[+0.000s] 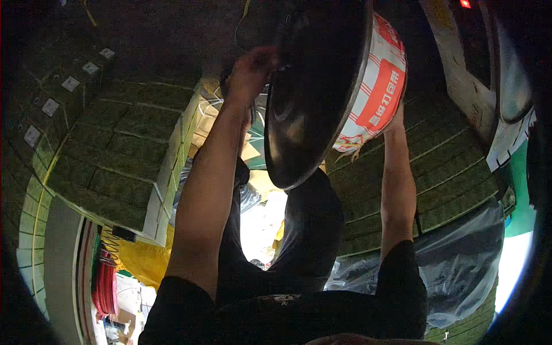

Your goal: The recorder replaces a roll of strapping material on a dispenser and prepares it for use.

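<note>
I am holding up a large round drum (322,86) close to the camera, tilted on edge. Its near face is a dark, shiny disc, and its side is wrapped in a red and white printed cover (379,86). My left hand (253,72) grips the left rim of the dark disc, arm stretched upward. My right hand (397,118) is pressed against the far lower side of the wrapped part, and the drum mostly hides its fingers. My dark trousers and shirt fill the lower middle of the view.
Stacks of green wrapped blocks stand on the left (126,149) and on the right (448,172). Clear plastic sheeting (460,264) hangs below the right stack. A yellow bag (141,259) and a red coiled hose (106,287) lie at the lower left.
</note>
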